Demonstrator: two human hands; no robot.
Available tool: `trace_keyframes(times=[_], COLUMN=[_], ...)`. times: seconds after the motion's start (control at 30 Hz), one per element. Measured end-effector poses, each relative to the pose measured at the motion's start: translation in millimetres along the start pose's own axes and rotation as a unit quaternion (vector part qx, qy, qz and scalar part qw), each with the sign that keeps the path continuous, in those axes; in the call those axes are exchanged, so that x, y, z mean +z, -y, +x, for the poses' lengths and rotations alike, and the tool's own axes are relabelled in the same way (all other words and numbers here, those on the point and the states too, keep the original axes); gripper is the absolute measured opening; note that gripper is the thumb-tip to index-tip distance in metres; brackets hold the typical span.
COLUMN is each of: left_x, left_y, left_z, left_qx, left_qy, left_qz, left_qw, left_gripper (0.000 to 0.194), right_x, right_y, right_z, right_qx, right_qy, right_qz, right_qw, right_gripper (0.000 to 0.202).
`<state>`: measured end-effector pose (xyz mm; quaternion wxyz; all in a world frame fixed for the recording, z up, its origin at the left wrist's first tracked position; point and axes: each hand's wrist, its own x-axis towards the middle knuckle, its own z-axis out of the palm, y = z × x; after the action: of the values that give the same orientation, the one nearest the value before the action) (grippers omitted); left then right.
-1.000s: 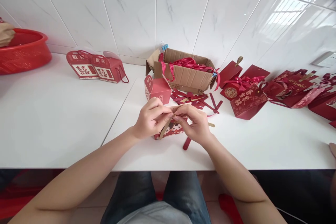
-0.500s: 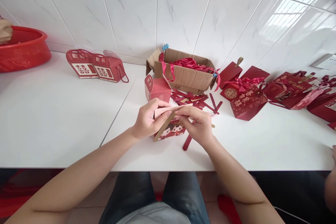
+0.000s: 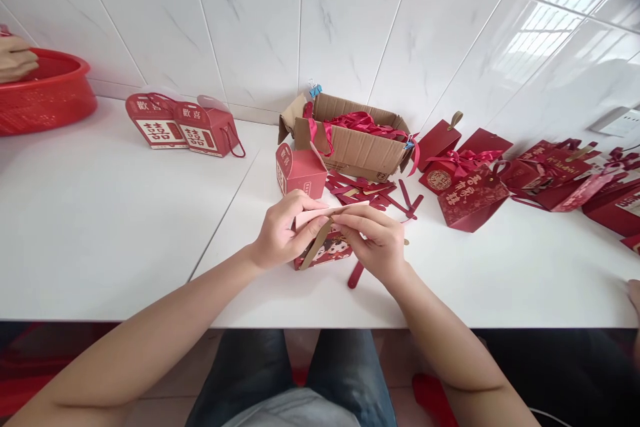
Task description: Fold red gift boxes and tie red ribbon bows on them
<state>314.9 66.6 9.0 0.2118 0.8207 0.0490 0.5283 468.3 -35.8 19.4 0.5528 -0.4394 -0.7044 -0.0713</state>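
Red card printed with two cartoon figures makes up the small gift box [image 3: 325, 250] that is held near the front edge of the white table [image 3: 110, 227], straight ahead of the person. The left hand [image 3: 280, 230] is closed around the box's left side, with its fingers curled over the pale pink top flap [image 3: 330, 211]. The right hand [image 3: 377, 240] is closed on the same flap from the other side, its fingertips pinched on the flap's edge next to those of the left hand. A tan strap [image 3: 315, 245] is seen slanting down across the box's front, between the two hands; whether it is gripped or merely hangs cannot be told.

Just beside the right hand, a loose red strip [image 3: 356, 275] is laid on the table. Behind the hands, a plain red box [image 3: 299, 170] is stood upright, touching a brown cardboard carton [image 3: 350, 140] filled with red ribbons [image 3: 365, 121]. More red strips [image 3: 373, 190] are scattered in front of the carton. To the right, a heap of finished red gift bags [image 3: 473, 193] is spread along the wall. Two red boxes with cord handles [image 3: 183, 125] are set side by side far to the left, and beyond them a red plastic basket [image 3: 47, 97] is touched by another person's hand [image 3: 15, 59].
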Motion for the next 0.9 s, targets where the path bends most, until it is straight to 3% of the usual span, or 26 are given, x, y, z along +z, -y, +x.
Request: trace_keyframes(times=[0.2,0.4,0.5,0.6,0.77,0.9], left_x=[-0.3,-3.1,-4.9,-4.7,1.2,-2.4], left_y=[-3.0,-7.4,-8.0,-6.8,-1.5,1.1], left_z=[1.2,2.3,2.3,0.7,-6.6,-4.3], left_qx=[0.033,0.038,0.049,0.047,-0.039,-0.083], left_qy=[-0.005,0.012,0.016,0.015,0.019,0.04], left_qz=[-0.012,-0.032,-0.046,-0.046,-0.039,0.024], left_qw=[0.999,0.999,0.998,0.998,0.998,0.995], left_gripper=[0.013,0.011,0.011,0.011,0.073,0.066], right_x=[-1.7,-4.3,-4.8,-3.1,0.1,-1.0], right_y=[-2.4,-1.5,-0.6,-0.3,0.0,-2.3], right_z=[-0.8,1.5,1.4,0.1,0.1,1.4], right_qx=[-0.042,0.011,0.05,0.041,-0.005,0.003], right_qy=[-0.031,-0.061,-0.017,0.028,-0.032,-0.056], right_qz=[-0.09,-0.1,-0.043,-0.008,-0.024,-0.044], right_qw=[0.995,0.993,0.998,0.999,0.999,0.997], right_gripper=[0.023,0.01,0.025,0.01,0.009,0.007])
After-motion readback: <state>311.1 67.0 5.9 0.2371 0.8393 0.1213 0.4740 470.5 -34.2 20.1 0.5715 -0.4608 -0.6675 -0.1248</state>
